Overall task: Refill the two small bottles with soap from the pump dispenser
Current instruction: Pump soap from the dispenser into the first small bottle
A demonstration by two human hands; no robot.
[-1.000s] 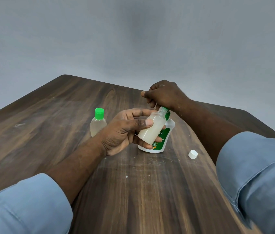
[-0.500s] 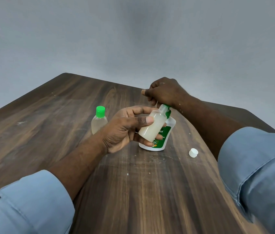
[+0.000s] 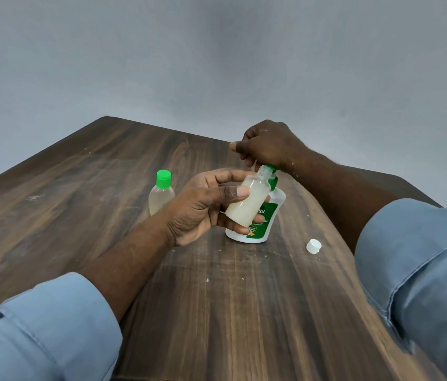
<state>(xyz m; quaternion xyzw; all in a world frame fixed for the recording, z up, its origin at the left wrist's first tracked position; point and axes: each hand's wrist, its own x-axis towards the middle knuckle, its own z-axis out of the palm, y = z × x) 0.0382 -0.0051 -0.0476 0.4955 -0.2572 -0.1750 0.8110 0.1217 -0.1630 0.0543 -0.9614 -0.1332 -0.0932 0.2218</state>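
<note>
- Table [image 3: 65, 215]: a dark wood-grain top is filling the lower view, its far corner pointing at a grey wall [image 3: 217, 64].
- Sleeves: a rolled blue left sleeve [image 3: 38, 331] is lying at the near left corner, and a rolled blue right sleeve [image 3: 423, 270] is hanging over the right edge.
- Pump dispenser [image 3: 269, 213]: a white bottle with a green label and green collar is standing upright mid-table, nearer the far edge than the near one.
- Right hand [image 3: 269, 145]: it is sitting on top of the dispenser, fingers curled down around the pump head, which is mostly hidden beneath it.
- Left hand [image 3: 203, 207]: it is gripping the uncapped small bottle [image 3: 247, 204], thumb across the front and fingers wrapped behind.
- Uncapped small bottle: it is being held off the table, tilted, in front of the dispenser, with its open neck just under the right hand. Milky liquid is filling most of it.
- Capped small bottle [image 3: 160, 199]: clear, with a green cap [image 3: 163, 178], it is standing upright left of the dispenser, just behind the left wrist.
- White cap [image 3: 313, 246]: it is lying on the table towards the right edge, apart from the dispenser and near the right forearm.
</note>
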